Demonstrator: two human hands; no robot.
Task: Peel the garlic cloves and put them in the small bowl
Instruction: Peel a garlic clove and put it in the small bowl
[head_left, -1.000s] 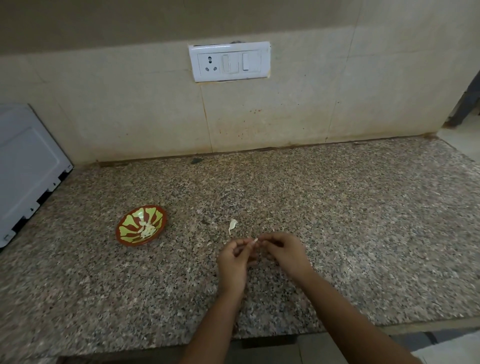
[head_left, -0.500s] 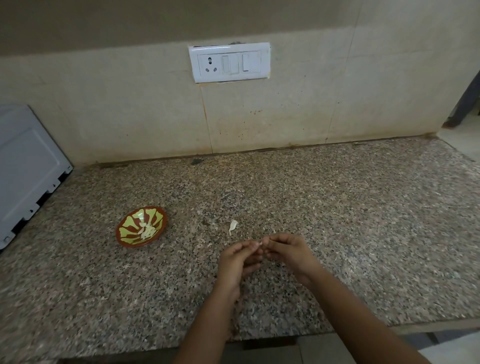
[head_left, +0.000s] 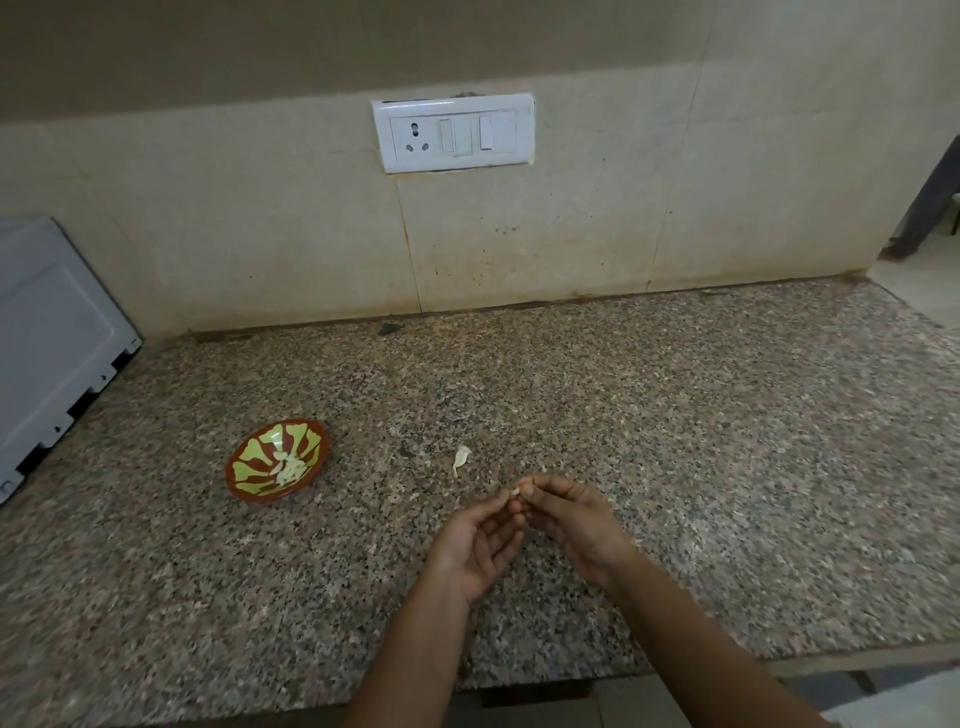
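A clove (head_left: 515, 491) is pinched between the fingertips of the left hand (head_left: 475, 543) and right hand (head_left: 571, 514) just above the table (head_left: 727, 467), near a peel (head_left: 461, 458), with the bowl (head_left: 260, 496) farther left.

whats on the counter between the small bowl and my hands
Head view: a pale scrap of garlic skin on the counter, nearer the left hand and right hand than the small bowl; otherwise bare stone.
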